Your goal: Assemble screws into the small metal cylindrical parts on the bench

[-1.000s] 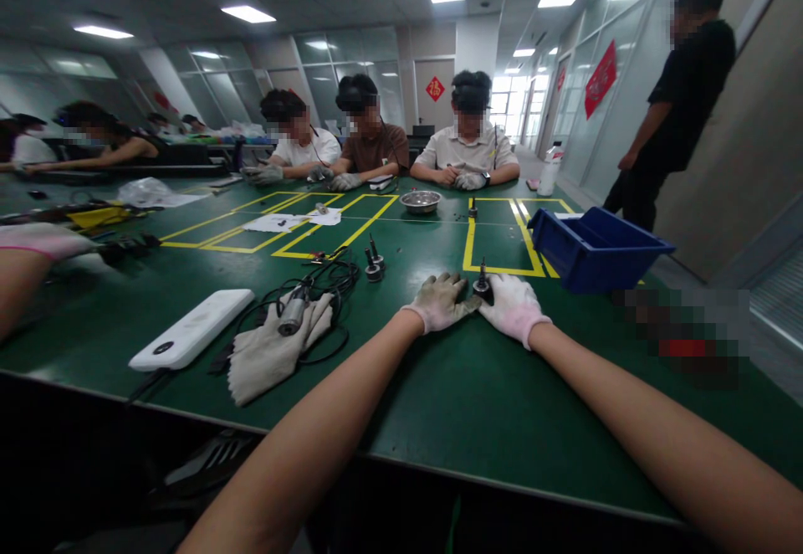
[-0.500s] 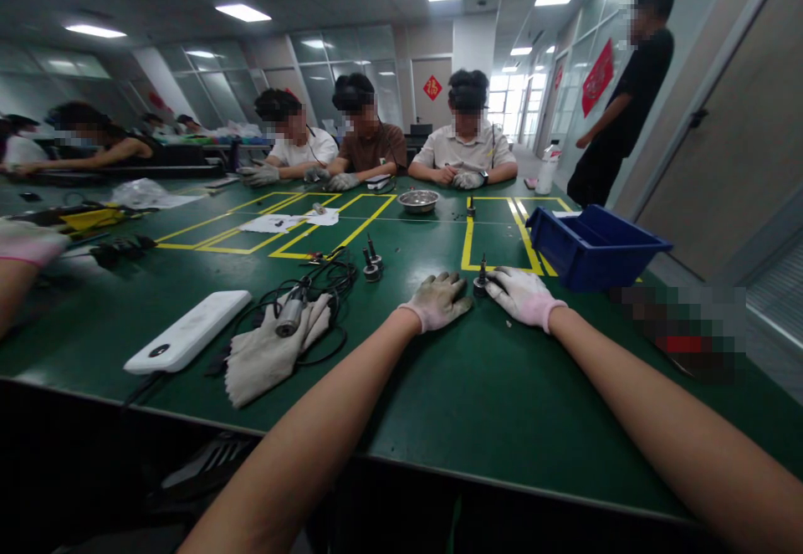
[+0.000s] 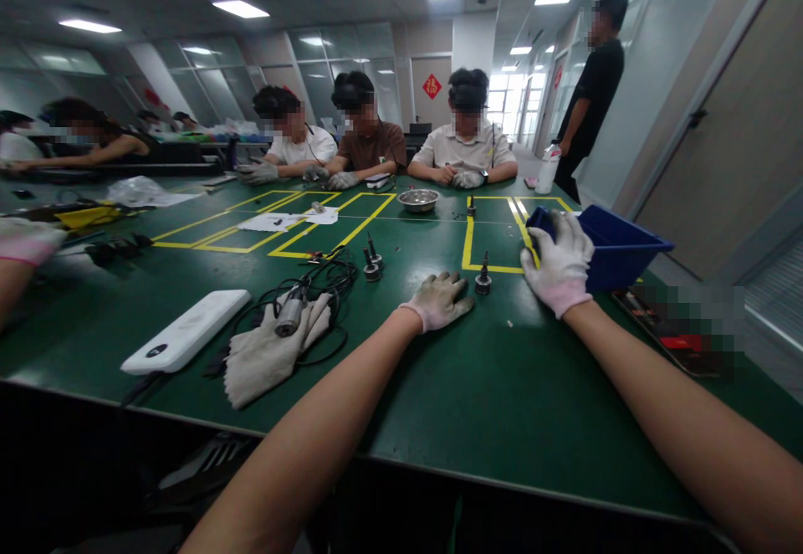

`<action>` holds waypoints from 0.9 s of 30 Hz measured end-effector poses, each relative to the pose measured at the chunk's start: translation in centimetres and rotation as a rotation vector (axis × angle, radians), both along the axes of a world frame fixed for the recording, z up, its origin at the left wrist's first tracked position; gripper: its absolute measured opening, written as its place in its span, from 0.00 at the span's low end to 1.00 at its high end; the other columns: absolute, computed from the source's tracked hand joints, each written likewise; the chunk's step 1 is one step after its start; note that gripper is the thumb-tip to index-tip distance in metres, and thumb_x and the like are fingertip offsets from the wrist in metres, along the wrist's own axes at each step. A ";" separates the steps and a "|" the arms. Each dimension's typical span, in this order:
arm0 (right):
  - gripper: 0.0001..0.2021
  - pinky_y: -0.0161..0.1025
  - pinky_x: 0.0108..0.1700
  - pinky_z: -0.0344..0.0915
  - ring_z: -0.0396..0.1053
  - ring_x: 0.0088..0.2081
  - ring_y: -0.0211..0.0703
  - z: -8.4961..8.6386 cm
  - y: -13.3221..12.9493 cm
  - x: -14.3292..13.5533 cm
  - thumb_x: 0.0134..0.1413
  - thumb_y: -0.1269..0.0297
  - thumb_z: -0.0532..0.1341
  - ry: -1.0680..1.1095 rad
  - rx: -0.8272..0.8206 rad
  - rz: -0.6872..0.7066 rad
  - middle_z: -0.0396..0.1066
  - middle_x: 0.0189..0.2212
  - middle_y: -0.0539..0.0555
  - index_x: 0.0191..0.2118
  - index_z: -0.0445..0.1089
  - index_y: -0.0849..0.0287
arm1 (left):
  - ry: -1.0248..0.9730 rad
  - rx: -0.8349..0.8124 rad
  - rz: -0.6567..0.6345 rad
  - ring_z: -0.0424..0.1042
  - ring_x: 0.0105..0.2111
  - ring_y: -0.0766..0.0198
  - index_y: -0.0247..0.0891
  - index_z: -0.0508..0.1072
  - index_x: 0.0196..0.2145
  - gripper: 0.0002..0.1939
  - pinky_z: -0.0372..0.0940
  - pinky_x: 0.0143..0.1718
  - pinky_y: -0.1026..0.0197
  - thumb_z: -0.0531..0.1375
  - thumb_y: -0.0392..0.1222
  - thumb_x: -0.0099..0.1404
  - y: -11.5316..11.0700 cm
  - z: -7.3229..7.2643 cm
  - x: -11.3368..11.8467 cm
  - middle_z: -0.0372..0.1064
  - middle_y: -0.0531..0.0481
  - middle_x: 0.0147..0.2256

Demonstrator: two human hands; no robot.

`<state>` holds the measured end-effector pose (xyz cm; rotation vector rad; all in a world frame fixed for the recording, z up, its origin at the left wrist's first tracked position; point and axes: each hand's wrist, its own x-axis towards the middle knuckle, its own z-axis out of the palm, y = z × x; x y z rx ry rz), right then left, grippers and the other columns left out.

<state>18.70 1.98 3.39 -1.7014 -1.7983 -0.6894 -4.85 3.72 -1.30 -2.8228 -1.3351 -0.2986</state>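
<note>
My left hand [image 3: 439, 301], in a soiled work glove, lies flat on the green table with its fingers stretched out and nothing in them. Just right of its fingertips a small dark metal part with a round base and a thin shaft [image 3: 483, 276] stands upright, apart from the hand. My right hand [image 3: 560, 263], also gloved, is raised in front of the left end of a blue plastic bin [image 3: 618, 246]. Its thumb and fingers are apart; whether the fingertips touch the bin's rim is hidden. Two similar shafted parts [image 3: 372, 263] stand left of my left hand.
To the left lie a grey cloth [image 3: 257, 367] with a metal cylinder [image 3: 289, 317] on it, black cables [image 3: 342, 278] and a white power bank [image 3: 186, 332]. A steel bowl [image 3: 418, 200] sits farther back, near yellow tape outlines. Several people sit around the table; one stands at right.
My right hand has left the shafted part and moved right, up to the blue bin. That part stays upright on the table. My left hand has hardly moved. The standing person has shifted left.
</note>
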 end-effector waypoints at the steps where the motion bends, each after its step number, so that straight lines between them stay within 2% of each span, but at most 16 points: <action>1: 0.20 0.58 0.54 0.44 0.37 0.62 0.62 0.4 -0.1 0.4 0.56 0.59 0.51 -0.012 0.017 -0.027 0.43 0.63 0.60 0.53 0.62 0.57 | -0.002 -0.005 0.000 0.56 0.56 0.48 0.39 0.59 0.58 0.30 0.52 0.53 0.46 0.42 0.59 0.66 0.0 0.0 0.0 0.55 0.40 0.58; 3: 0.21 0.58 0.53 0.44 0.37 0.62 0.63 0.9 -0.1 1.5 0.55 0.59 0.50 -0.031 0.056 -0.071 0.43 0.63 0.62 0.54 0.61 0.59 | -0.010 -0.016 -0.002 0.56 0.55 0.48 0.39 0.60 0.57 0.29 0.53 0.53 0.46 0.42 0.58 0.66 0.0 0.1 0.0 0.56 0.41 0.57; 5: 0.22 0.58 0.51 0.45 0.41 0.60 0.64 1.0 0.3 2.9 0.55 0.58 0.50 -0.038 0.067 -0.117 0.48 0.60 0.65 0.54 0.60 0.60 | -0.015 -0.023 -0.006 0.57 0.55 0.48 0.39 0.60 0.57 0.29 0.53 0.53 0.46 0.42 0.58 0.66 0.0 0.1 0.1 0.57 0.41 0.57; 9: 0.21 0.54 0.45 0.50 0.58 0.47 0.60 0.5 1.6 5.1 0.54 0.57 0.50 -0.025 -0.067 -0.202 0.64 0.43 0.67 0.50 0.63 0.64 | -0.003 -0.021 -0.002 0.56 0.55 0.48 0.38 0.59 0.58 0.30 0.53 0.53 0.47 0.42 0.59 0.66 0.0 0.1 0.1 0.56 0.40 0.58; 12: 0.22 0.52 0.42 0.50 0.61 0.41 0.57 0.1 2.3 5.5 0.54 0.54 0.50 -0.022 -0.116 -0.251 0.66 0.36 0.65 0.48 0.65 0.64 | 0.003 -0.030 0.001 0.55 0.56 0.48 0.38 0.58 0.59 0.31 0.52 0.53 0.47 0.41 0.59 0.66 0.0 0.2 0.0 0.54 0.40 0.59; 27: 0.23 0.50 0.43 0.48 0.60 0.40 0.55 -0.3 2.2 5.5 0.55 0.54 0.49 -0.049 -0.074 -0.244 0.65 0.37 0.64 0.49 0.65 0.64 | -0.014 -0.043 0.014 0.56 0.56 0.48 0.40 0.59 0.58 0.30 0.52 0.54 0.47 0.42 0.58 0.66 -0.3 0.4 0.1 0.56 0.42 0.58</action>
